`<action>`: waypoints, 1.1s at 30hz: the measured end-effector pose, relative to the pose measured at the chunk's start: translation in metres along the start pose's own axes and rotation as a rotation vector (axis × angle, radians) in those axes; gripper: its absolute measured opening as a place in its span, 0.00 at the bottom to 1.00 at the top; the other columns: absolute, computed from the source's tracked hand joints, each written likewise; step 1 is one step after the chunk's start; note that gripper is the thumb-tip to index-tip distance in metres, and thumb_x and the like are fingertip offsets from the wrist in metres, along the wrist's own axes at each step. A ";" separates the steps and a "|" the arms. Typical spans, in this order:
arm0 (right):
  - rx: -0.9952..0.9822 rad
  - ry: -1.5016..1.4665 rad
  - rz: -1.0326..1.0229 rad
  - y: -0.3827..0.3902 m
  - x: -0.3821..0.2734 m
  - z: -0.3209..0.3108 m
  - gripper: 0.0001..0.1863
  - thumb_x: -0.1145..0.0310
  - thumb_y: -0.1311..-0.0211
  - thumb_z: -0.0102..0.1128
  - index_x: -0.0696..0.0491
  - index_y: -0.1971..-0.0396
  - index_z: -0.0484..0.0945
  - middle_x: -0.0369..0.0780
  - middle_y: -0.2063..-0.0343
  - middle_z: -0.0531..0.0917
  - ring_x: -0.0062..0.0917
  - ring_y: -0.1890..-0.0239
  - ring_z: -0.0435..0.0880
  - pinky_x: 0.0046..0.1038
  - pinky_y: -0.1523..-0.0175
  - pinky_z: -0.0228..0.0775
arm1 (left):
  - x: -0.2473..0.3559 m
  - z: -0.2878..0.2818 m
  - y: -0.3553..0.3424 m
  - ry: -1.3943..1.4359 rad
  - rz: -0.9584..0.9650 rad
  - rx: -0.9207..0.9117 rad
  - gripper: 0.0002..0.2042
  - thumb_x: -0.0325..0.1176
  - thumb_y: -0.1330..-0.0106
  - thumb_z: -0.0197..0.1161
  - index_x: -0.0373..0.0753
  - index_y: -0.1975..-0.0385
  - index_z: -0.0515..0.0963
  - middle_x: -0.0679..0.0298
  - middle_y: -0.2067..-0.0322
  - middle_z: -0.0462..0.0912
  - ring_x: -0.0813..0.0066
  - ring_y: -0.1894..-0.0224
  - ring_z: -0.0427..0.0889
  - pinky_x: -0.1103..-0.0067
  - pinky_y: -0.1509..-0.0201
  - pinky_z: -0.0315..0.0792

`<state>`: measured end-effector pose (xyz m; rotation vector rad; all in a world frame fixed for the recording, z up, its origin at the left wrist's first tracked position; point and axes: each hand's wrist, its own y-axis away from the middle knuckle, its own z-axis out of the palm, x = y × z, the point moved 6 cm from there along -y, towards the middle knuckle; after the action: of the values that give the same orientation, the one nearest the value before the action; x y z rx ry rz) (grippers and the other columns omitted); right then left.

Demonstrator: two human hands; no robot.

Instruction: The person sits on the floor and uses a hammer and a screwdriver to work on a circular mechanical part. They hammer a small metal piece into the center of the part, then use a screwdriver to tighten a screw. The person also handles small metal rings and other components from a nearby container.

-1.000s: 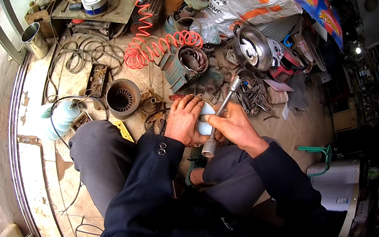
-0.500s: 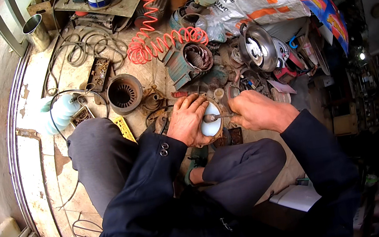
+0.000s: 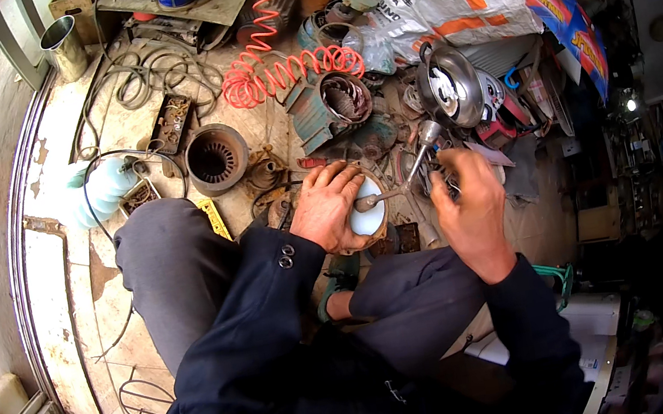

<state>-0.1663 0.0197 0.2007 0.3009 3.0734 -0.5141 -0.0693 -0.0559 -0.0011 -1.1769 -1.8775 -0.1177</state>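
My left hand (image 3: 330, 209) grips the rim of a round metal part (image 3: 386, 214) with a pale, white-looking inside, held upright above the floor between my legs. A three-way socket wrench (image 3: 408, 186) has one end inside that part. Another arm of it, tipped with a shiny socket, points up and away; the third points down toward me. To the right of the wrench is my right hand (image 3: 474, 206), fingers loosely curled and thumb apart, with nothing visible in it. What the wrench's inner end sits on is hidden.
Beyond my hands lie a finned green motor body (image 3: 317, 114), a rusty metal cylinder (image 3: 217, 160) and a coiled red hose (image 3: 251, 85). A steel pan (image 3: 470, 98) stands at the right. A small parts tray (image 3: 173, 121) and black cable (image 3: 130, 83) lie at the left.
My right hand has come off the wrench and moved right and toward me. The wrench's arms, covered before, now show. My left hand keeps its hold on the round part.
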 end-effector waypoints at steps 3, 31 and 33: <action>-0.302 -0.615 0.591 0.013 0.030 0.039 0.19 0.65 0.34 0.70 0.67 0.55 0.81 0.42 0.72 0.87 0.28 0.71 0.87 0.26 0.69 0.75 | 0.002 -0.004 -0.001 -0.002 0.002 -0.009 0.49 0.54 0.64 0.77 0.37 0.36 0.76 0.55 0.34 0.75 0.52 0.27 0.67 0.55 0.23 0.57; -0.443 0.198 -0.981 -0.019 -0.029 0.044 0.04 0.69 0.47 0.63 0.51 0.76 0.77 0.38 0.74 0.82 0.33 0.59 0.83 0.38 0.46 0.73 | 0.005 -0.003 -0.004 0.001 0.034 0.000 0.53 0.56 0.69 0.80 0.37 0.35 0.75 0.57 0.34 0.76 0.52 0.27 0.67 0.56 0.23 0.57; -0.335 0.222 -1.073 -0.017 -0.035 0.040 0.04 0.68 0.50 0.63 0.50 0.79 0.78 0.37 0.74 0.79 0.31 0.59 0.80 0.35 0.46 0.72 | 0.001 -0.005 0.000 -0.018 0.017 -0.008 0.54 0.57 0.69 0.80 0.37 0.35 0.75 0.57 0.34 0.76 0.52 0.27 0.67 0.56 0.23 0.57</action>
<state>-0.1361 -0.0158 0.1700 -1.4146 3.1740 0.0882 -0.0666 -0.0580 0.0027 -1.2022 -1.8838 -0.1053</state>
